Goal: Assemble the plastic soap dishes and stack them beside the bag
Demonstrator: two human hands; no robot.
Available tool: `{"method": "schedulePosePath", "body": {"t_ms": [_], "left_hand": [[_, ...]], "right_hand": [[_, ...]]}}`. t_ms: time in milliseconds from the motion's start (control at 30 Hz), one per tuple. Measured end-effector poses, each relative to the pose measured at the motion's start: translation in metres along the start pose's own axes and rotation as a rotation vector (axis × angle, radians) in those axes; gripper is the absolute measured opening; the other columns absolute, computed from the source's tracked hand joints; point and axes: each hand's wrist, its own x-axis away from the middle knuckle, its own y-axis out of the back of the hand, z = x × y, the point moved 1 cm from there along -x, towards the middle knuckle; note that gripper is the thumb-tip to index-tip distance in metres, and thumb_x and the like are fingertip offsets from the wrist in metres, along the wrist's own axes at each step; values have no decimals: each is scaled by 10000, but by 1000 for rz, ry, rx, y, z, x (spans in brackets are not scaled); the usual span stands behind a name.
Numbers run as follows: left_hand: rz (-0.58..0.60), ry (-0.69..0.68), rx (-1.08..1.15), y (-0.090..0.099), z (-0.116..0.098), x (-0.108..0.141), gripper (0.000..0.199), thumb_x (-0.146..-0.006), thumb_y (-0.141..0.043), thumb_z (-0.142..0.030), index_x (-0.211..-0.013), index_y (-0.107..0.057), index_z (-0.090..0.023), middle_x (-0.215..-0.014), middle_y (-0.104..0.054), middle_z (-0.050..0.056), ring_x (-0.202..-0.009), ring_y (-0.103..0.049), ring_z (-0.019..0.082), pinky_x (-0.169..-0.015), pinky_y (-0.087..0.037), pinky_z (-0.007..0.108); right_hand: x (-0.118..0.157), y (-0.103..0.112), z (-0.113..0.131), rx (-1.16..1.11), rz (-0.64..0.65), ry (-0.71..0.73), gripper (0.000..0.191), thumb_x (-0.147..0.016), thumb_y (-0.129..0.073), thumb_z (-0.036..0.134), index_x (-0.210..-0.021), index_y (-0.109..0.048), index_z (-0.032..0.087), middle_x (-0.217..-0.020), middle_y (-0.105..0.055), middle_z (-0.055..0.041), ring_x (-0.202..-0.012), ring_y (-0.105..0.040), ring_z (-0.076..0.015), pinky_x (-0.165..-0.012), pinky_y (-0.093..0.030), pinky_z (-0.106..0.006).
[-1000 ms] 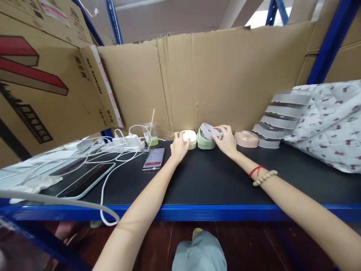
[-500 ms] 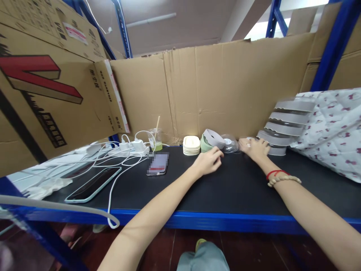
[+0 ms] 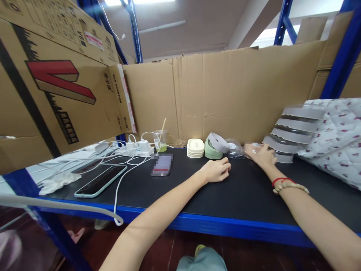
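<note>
My left hand rests over the black tabletop with its fingers loosely curled and nothing visible in them. Just behind it stand a pale green container and a grey ring-shaped piece leaning on it. Left of these is a short stack of cream square lids or dishes. My right hand reaches forward, fingers apart, over a clear round plastic piece; whether it grips this is hard to see. Close to its fingertips rises a tilted stack of grey-banded clear pieces. Another clear plastic piece lies between the hands.
A dark-screened phone, a second phone, white cables with a power strip, and a cup with a straw occupy the left. Cardboard walls the back. A white patterned cloth bulges at right.
The camera view has shifted slightly. My left hand has drawn back a little from the green container and grey ring. My right hand stays by the clear plastic piece and the stack.
</note>
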Motion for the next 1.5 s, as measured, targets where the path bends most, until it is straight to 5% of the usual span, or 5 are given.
{"method": "schedulePosePath", "body": {"t_ms": [300, 600, 900, 1200, 1500], "left_hand": [[-14, 7, 22, -3, 1, 0, 222, -890, -371, -215, -938, -585, -177, -978, -569, 34, -762, -580, 95, -533, -377, 207], [-27, 89, 132, -2, 0, 1, 257, -886, -371, -243, -995, -596, -184, -1032, -600, 41, -800, -595, 117, -602, -428, 213], [-505, 613, 815, 4, 15, 1, 499, -896, -415, -372, -1376, -404, -234, -1145, -625, 52, -635, -561, 108, -698, -506, 274], [-609, 729, 1442, 18, 23, -3, 555, -922, -300, -408, -1448, -223, -248, -1259, -563, 113, -627, -641, 114, -397, -453, 175], [-648, 767, 1567, 19, 19, -2, 535, -909, -366, -409, -1416, -276, -262, -1231, -591, 113, -691, -675, 156, -422, -491, 203]], "right_hand": [[-4, -3, 0, 31, 60, -7, 606, -705, -602, 456, -1211, -489, 144, -1244, -422, -247, -1115, -514, -395, -916, -379, -488], [7, 10, 11, -358, -53, -140, 576, -761, -505, 504, -1285, -461, 268, -1264, -423, -160, -1140, -504, -336, -953, -375, -429], [28, -7, 45, -690, -293, 422, 559, -772, -450, 472, -1249, -439, 182, -1250, -483, -147, -1186, -455, -260, -977, -385, -419], [72, -46, 72, -1058, 114, 707, 631, -709, -515, 643, -1165, -509, 208, -1265, -535, -132, -1173, -515, -254, -959, -441, -421], [71, -44, 68, -983, 177, 752, 648, -702, -567, 609, -1208, -493, 212, -1313, -490, -134, -1187, -496, -261, -898, -485, -417]]}}
